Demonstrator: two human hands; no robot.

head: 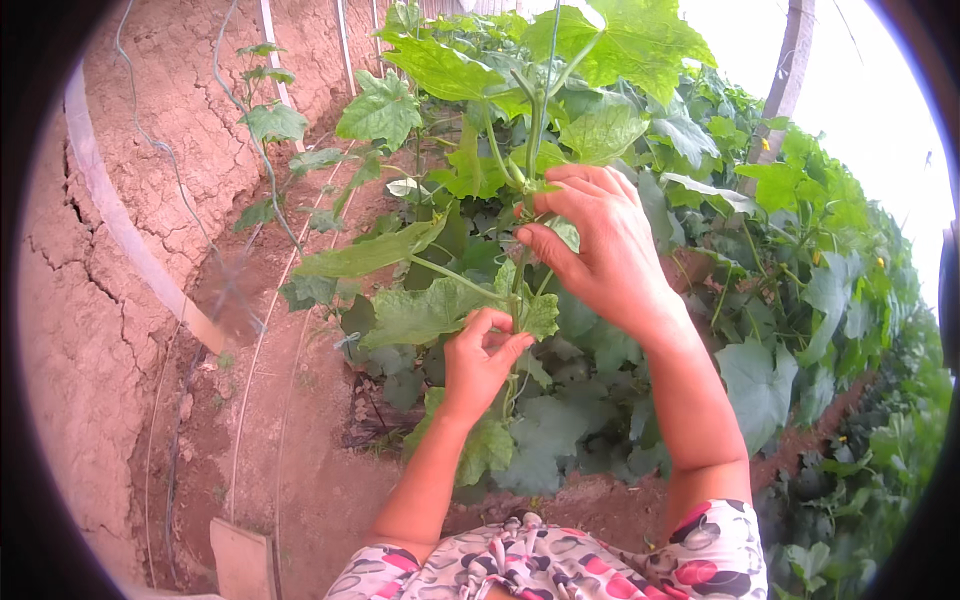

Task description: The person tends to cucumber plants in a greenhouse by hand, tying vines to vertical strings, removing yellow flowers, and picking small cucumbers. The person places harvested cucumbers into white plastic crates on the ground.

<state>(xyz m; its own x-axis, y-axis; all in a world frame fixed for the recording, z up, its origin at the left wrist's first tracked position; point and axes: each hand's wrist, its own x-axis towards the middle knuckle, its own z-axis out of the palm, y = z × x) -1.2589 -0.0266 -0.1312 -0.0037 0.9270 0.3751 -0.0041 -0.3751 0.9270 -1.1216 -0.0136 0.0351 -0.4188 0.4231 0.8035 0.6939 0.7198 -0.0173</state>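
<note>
A climbing cucumber vine stem (535, 139) rises in front of me along a thin blue-green twine (553, 52). Higher up, my right hand (604, 240) pinches the stem at a leafy joint between thumb and fingers. My left hand (480, 364) grips the same stem lower down, with thumb and forefinger around it beside a small leaf (541, 315). One broad leaf (411, 313) spreads left of that grip, partly behind the fingers. Large bright leaves (619, 45) grow at the top of the vine. What lies within the right fingers is hidden.
Dense vines (757, 375) with a few yellow flowers fill the right side. A cracked earthen wall (157, 97) stands to the left, with hanging wires and a pale strip (124, 217). Thin lines run along the dirt path (322, 480). A flat board (241, 559) stands at lower left.
</note>
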